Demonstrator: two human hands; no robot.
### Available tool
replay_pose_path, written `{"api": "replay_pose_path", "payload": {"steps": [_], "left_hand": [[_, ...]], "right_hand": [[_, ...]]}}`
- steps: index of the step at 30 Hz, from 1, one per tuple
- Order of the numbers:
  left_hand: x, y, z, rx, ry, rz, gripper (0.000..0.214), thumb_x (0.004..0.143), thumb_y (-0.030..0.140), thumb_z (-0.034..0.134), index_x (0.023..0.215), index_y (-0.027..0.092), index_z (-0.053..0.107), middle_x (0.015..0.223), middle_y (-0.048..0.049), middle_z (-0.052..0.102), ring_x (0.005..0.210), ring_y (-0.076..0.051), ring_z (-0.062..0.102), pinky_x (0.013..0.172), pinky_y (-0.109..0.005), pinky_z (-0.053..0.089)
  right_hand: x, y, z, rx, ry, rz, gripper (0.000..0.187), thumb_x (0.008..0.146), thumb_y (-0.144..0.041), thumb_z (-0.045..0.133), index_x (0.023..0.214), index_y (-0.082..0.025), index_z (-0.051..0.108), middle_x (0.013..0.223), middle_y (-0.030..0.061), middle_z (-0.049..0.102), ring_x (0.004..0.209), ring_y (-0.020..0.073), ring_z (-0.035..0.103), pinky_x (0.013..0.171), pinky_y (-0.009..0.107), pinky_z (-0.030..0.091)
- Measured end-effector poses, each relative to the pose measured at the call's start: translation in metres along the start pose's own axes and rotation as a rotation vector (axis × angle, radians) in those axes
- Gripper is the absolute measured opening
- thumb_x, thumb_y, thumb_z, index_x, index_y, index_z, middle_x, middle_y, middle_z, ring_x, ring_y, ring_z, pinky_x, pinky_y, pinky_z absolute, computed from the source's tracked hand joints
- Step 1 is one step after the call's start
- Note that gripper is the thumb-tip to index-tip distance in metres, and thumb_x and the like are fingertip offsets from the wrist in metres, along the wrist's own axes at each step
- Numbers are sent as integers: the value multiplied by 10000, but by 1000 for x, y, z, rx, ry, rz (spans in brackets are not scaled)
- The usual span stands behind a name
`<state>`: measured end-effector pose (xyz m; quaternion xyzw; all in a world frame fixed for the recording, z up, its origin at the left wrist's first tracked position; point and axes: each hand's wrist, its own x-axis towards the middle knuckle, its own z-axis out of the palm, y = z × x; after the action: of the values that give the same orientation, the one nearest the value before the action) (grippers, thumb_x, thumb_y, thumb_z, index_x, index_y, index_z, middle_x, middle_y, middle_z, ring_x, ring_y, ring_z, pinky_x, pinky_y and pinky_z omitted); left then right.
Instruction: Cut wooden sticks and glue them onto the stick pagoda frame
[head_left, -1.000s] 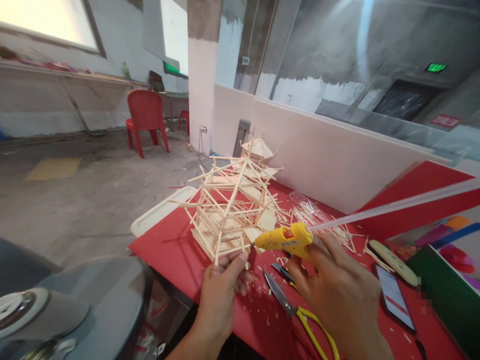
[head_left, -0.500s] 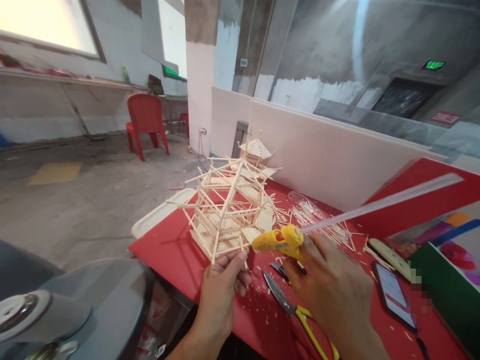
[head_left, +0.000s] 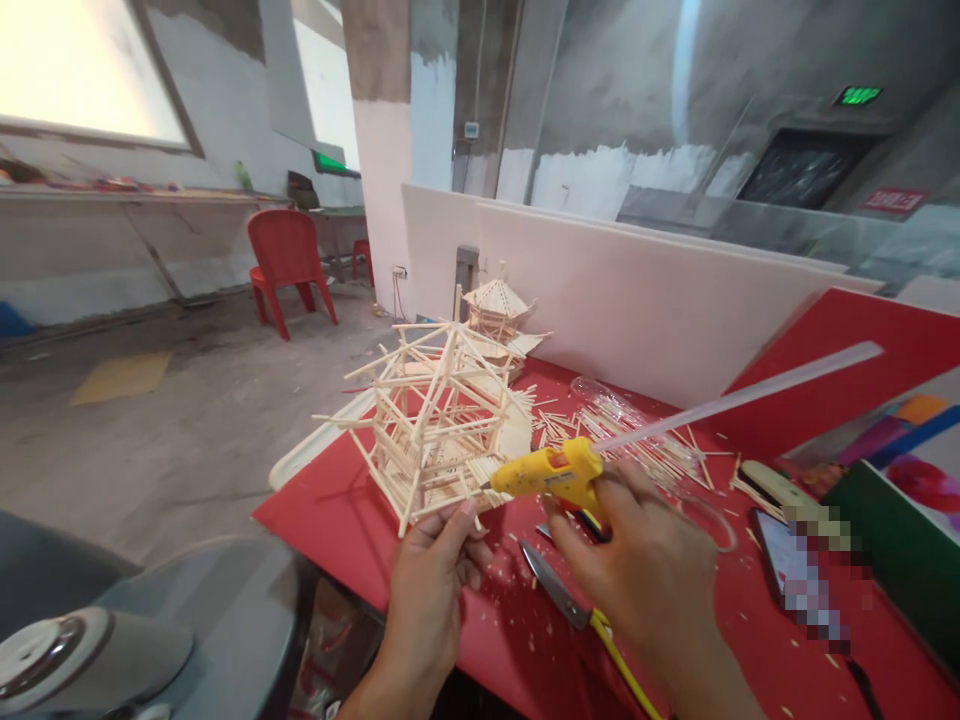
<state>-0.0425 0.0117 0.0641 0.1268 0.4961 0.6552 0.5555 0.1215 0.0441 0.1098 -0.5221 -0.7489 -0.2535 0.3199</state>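
Observation:
A pavilion-like model (head_left: 431,470) of thin wooden sticks, with a pointed open roof frame, stands near the table's left corner. My left hand (head_left: 431,565) pinches it at its lower front edge; the exact spot is partly hidden by my fingers. In my right hand (head_left: 641,560) is a yellow hot glue gun (head_left: 551,472), gripped by its handle. Its nozzle points left at the model's front right, just above my left fingertips. From its back sticks out a long clear glue stick (head_left: 750,393).
Scissors (head_left: 559,590) with yellow handles lie below the glue gun. Loose sticks (head_left: 645,440) and a finished-looking stick tower (head_left: 496,305) are behind. A phone (head_left: 780,555) lies right on the red table (head_left: 517,655). A grey stool (head_left: 232,600) holds a white bottle (head_left: 127,650).
The glue gun has moved slightly left, its nozzle now over the model's front edge. My left hand keeps its pinch. The whole view has shifted a little.

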Motion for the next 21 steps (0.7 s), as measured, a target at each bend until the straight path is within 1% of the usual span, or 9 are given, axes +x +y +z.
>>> {"api": "replay_pose_path", "payload": {"steps": [2, 4, 6, 11, 17, 21], "left_hand": [[-1, 0, -2, 3, -7, 4, 318, 611, 398, 831, 632, 142, 644, 511, 4, 623, 409, -73, 523, 373, -153, 350], [-2, -1, -3, 1, -15, 6, 313, 618, 396, 828, 639, 144, 644, 515, 7, 623, 410, -73, 524, 374, -153, 351], [-2, -2, -5, -6, -21, 2, 307, 627, 392, 825, 646, 144, 645, 524, 11, 624, 406, -71, 522, 373, -154, 354], [-1, -4, -8, -39, -40, -17, 288, 622, 358, 832, 707, 134, 671, 561, 11, 631, 440, -81, 555, 379, -154, 364], [1, -4, -12, -71, -81, -37, 287, 638, 359, 822, 730, 130, 675, 531, 3, 626, 418, -91, 553, 372, -169, 359], [1, -2, -12, -94, -84, -36, 295, 625, 354, 829, 743, 131, 676, 543, 6, 630, 416, -93, 559, 369, -171, 359]], "right_hand": [[5, -5, -2, 28, -19, -44, 194, 849, -383, 604, 919, -215, 670, 845, -2, 682, 598, 112, 581, 531, 260, 305], [8, -8, -5, 26, -44, -70, 149, 844, -330, 601, 930, -236, 678, 820, -20, 669, 578, 100, 554, 535, 257, 299], [11, -9, -8, -13, -57, -86, 153, 829, -304, 600, 944, -246, 684, 802, -28, 662, 550, 97, 520, 531, 264, 283], [12, -13, -12, -115, -32, -135, 196, 811, -284, 583, 974, -239, 682, 762, -28, 657, 526, 105, 484, 522, 270, 257], [11, -21, -14, -201, 15, -170, 200, 804, -261, 576, 974, -203, 663, 901, -4, 698, 541, 111, 501, 530, 272, 281], [12, -22, -16, -192, -5, -183, 170, 813, -260, 567, 943, -202, 660, 853, -14, 679, 547, 113, 505, 528, 274, 280]]}}
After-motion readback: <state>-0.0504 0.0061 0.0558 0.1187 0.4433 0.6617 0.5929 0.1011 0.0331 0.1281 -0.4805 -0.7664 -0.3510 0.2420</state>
